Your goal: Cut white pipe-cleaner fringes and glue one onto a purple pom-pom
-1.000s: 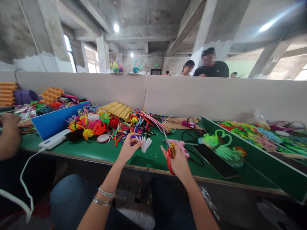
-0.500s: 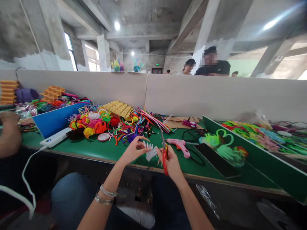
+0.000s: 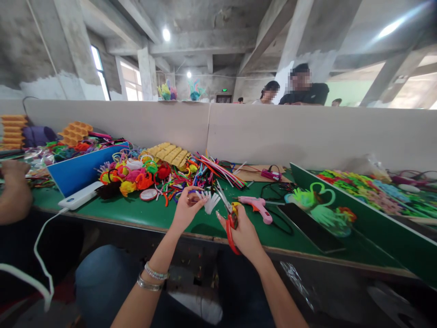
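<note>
Between its thumb and fingers, my left hand (image 3: 188,208) pinches a white fringed piece (image 3: 210,203) over the table's front part. My right hand (image 3: 243,230) grips scissors (image 3: 232,228) by their red handles, the blades pointing up and to the left, just right of the white piece and apart from it. A pink glue gun (image 3: 260,208) lies right of the scissors. Behind my hands is a pile of colourful pipe cleaners (image 3: 221,171).
A black phone (image 3: 309,228) and green fuzzy swan shapes (image 3: 321,205) lie to the right, beside a green divider (image 3: 362,223). On the left are a white power strip (image 3: 80,196), a blue board (image 3: 87,168) and another person's arm (image 3: 14,191). People sit beyond the partition (image 3: 153,123).
My left hand has moved slightly left and up with the white piece. My right hand has drawn away from that piece, and the scissors now tilt further left.
</note>
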The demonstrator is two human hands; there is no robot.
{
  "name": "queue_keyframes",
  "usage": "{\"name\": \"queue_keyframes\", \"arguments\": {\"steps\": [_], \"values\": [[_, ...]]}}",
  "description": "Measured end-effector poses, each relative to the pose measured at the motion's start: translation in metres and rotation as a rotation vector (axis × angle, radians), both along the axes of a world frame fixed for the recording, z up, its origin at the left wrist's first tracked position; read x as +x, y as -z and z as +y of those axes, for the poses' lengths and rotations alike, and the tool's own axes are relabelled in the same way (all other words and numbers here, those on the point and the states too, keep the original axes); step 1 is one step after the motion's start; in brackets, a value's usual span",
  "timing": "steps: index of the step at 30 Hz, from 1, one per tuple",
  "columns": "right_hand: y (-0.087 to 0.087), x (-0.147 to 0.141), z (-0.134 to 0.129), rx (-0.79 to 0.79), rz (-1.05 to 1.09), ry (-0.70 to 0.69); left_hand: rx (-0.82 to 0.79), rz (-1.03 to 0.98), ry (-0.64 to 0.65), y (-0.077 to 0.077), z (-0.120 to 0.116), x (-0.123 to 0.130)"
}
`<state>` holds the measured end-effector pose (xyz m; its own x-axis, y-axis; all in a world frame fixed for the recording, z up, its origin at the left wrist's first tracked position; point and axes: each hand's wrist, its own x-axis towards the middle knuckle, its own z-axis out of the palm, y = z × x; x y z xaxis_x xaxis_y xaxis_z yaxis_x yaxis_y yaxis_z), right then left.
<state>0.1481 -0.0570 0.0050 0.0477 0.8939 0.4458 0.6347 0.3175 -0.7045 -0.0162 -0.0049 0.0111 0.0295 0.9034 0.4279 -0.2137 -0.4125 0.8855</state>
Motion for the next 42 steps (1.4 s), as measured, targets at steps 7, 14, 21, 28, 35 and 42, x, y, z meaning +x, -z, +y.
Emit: {"name": "queue_keyframes", "arguments": {"steps": [7,14,21,28,35,42], "values": [[0.0041,-0.0033,0.0014,-0.011,-0.213,0.082,0.038,-0.059,-0.136,-0.0031,-0.0003,-0.0027],[0.0038,-0.0009,0.0016,-0.021,-0.220,0.112,0.082,-0.030,-0.109,-0.0035,-0.0018,-0.0034],[0.0006,0.0019,0.0004,0.014,-0.231,0.085,0.075,-0.009,-0.033,-0.0026,-0.0014,-0.0041],[-0.0025,0.0034,-0.0021,0.035,-0.234,0.075,0.072,-0.007,0.024,-0.0024,-0.0011,-0.0051],[-0.0046,0.0040,-0.0035,0.038,-0.225,0.068,0.055,-0.028,0.057,-0.0017,0.0004,-0.0053],[-0.0046,0.0029,-0.0037,0.018,-0.180,0.053,0.044,-0.076,0.098,-0.0028,0.0003,-0.0050]]}}
